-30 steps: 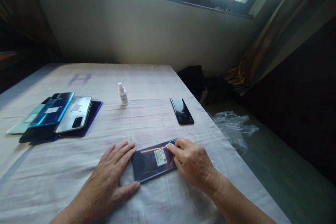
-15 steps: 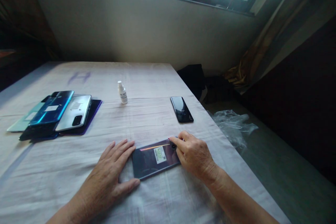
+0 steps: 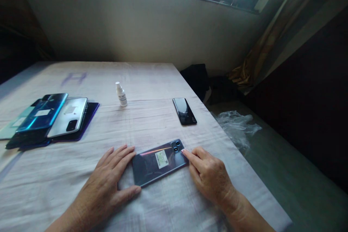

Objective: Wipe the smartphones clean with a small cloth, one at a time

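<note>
A dark, glossy smartphone [image 3: 148, 167] lies back up on the cloth, a pale printed label [image 3: 162, 159] on its back and its camera block at the upper right corner. My left hand [image 3: 107, 181] spans its left end, fingertips at the upper corner and thumb at the lower one, holding it in place. The fingers of my right hand [image 3: 212, 170] are curled, the index fingertip pressing on the phone's back just below the cameras. Something small and pale or pinkish shows at that fingertip; whether it is a nail or a held scrap, I cannot tell.
Several phones, among them a blue phone [image 3: 53, 107] and a silver phone [image 3: 77, 107], overlap at the left. A white dropper bottle [image 3: 121, 96] stands behind my hands. Another black phone [image 3: 185, 111] lies near the table's right edge. Clear plastic [image 3: 237, 125] lies on the floor beyond.
My right hand has slid from the camera block down toward the lower right corner, uncovering the cameras. The left hand keeps its place on the phone. The whole view has shifted slightly.
</note>
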A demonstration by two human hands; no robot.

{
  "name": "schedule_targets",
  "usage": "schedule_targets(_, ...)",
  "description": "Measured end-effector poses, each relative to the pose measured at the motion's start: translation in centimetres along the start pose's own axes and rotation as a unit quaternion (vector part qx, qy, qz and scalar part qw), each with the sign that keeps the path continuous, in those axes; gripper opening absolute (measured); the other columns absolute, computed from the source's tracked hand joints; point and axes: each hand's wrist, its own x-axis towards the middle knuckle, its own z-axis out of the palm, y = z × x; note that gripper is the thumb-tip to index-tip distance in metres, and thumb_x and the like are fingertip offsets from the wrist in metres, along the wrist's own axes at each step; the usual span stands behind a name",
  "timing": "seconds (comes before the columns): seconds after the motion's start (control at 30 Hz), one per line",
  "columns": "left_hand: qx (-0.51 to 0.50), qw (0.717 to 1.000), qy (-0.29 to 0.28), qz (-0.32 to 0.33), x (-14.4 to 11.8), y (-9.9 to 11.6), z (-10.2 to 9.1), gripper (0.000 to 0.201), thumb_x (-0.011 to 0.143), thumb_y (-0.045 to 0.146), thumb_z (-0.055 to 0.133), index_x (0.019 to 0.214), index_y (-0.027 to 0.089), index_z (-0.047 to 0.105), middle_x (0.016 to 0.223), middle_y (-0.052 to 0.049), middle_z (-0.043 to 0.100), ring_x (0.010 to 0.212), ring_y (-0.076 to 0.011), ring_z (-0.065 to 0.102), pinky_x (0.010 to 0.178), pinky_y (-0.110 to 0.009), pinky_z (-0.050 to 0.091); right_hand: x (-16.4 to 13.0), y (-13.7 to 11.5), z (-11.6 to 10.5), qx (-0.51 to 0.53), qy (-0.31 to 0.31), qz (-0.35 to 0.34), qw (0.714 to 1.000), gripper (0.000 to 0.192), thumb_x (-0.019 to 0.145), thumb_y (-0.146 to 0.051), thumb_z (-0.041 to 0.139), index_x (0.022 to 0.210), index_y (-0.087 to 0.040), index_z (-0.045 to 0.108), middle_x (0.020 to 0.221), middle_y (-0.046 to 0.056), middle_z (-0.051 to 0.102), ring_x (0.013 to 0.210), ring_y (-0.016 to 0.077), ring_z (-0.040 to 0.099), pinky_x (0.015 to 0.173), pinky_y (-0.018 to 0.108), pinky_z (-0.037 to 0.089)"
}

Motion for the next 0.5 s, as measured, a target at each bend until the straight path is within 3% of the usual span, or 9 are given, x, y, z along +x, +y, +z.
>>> schedule_targets(0.5, 0.001, 1.000, 0.002, 0.005, 0.1, 0.1, -0.2, 0.076, 0.085, 0.062, 0.065, 0.147, 0.024, 0.043, 0.146, -0.010, 0.058, 0.134, -0.0326, 0.053, 0.118, -0.053, 0.032, -0.4, -1.9, 0.7, -0.016, 0.020, -0.100, 0.995, 0.036, 0.096, -0.005, 0.043, 0.117, -0.014, 0.071, 0.085, 0.007, 0.067, 0.069, 0.0167, 0.065, 0.061, 0.025, 0.053)
